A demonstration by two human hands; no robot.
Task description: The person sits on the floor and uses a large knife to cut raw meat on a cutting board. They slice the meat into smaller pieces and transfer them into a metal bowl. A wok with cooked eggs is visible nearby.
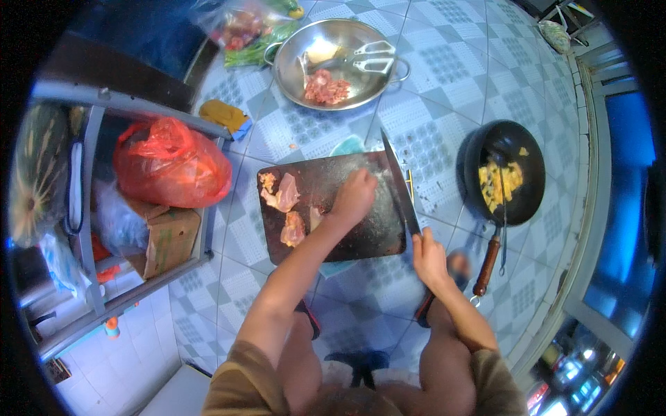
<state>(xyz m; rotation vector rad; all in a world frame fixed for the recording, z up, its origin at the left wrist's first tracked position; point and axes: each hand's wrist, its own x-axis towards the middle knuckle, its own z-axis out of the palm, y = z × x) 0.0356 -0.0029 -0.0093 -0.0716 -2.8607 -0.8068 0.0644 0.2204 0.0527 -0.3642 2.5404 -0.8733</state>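
My right hand (429, 257) is closed around the handle of a long-bladed kitchen knife (397, 182). Its blade slants along the right edge of a dark cutting board (364, 236), pointing away from me. Over the middle of the board is my left hand (357, 196), fingers curled; whether anything is in them is hidden. Raw meat, seemingly chicken, lies on the board's left side: one piece (287, 192) towards the back, another piece (293, 229) in front of it. A small scrap of fat (267, 180) sits in the far left corner. My left forearm partly covers a paler piece (316, 218).
Beyond the board, a two-handled steel wok (283, 78) holds cut meat (326, 87) and a slotted utensil (374, 56). A black frying pan (530, 200) with yellow food stands on the tiled floor at right. Left, a metal rack (99, 208) holds a red plastic bag (171, 166).
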